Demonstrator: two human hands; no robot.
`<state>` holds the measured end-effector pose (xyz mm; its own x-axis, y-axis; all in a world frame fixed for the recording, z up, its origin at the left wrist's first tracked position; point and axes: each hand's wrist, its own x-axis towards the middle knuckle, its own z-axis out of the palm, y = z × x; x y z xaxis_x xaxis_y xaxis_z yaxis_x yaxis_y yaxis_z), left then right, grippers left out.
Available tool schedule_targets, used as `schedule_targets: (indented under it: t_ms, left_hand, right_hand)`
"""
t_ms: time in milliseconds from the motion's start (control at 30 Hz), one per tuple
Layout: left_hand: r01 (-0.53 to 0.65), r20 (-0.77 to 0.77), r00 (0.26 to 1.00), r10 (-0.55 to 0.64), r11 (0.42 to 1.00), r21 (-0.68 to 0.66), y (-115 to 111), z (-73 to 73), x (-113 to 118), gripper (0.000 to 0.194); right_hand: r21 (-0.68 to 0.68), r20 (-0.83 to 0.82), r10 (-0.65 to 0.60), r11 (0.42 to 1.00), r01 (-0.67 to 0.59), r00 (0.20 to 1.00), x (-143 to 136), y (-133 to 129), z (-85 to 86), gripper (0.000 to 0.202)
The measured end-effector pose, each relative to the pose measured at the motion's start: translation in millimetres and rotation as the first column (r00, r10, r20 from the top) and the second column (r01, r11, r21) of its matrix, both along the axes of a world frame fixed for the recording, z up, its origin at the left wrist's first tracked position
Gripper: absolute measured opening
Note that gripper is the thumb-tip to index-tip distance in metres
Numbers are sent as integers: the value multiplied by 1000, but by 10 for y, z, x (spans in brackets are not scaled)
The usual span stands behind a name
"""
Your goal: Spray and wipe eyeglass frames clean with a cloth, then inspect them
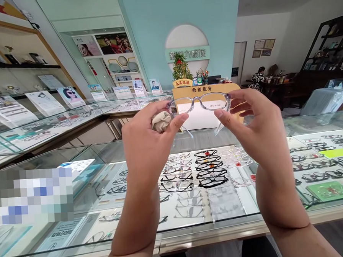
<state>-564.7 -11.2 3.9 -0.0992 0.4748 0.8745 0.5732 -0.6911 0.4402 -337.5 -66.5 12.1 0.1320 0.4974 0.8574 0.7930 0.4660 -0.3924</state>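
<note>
A pair of clear-framed eyeglasses (197,99) is held up above the glass display case, its lenses facing me and its temples hanging down and away. My left hand (150,135) pinches the frame's left end between thumb and fingers. Tucked into that same palm is a crumpled beige cloth (161,121). My right hand (254,120) grips the other end of the frame near its hinge, with thumb below and index finger above. The lower fingers of my right hand are partly curled behind the frame.
The glass display case (187,216) below holds rows of black-framed glasses (210,168) and others. A second showcase (45,131) runs along the left with standing cards. Beyond is a yellow counter (183,91) with a plant (180,68). A person (257,80) sits far right.
</note>
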Motion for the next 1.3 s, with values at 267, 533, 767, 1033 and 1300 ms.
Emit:
schedule_targets:
  t_ms: [267,533,767,1033,1300]
  left_hand:
    - [-17,26,1000,17,1000,-10,-33,43,-42,42]
    - [-22,27,999,21,998,52,-31,62,-77,40]
    - [4,0,1000,-4,997,81,15,31,-42,41]
    - [7,18,1000,-6,1000,-10,4,34,34,44]
    - [-20,-17,1000,19,998,-56,-74,35,-2,46]
  right_hand:
    - [-31,3,36,999,-36,999,-41,-9,4,40]
    - [-83,-4,56,995,-56,998,-56,53,-39,47]
    - [-104,-2,38,994,-38,999,-25,82,-45,55]
    - [-95,-14,-10,995,9,1000,-25,46,-35,49]
    - [-98,14,-22,995,23,1000,-27,-56,0,43]
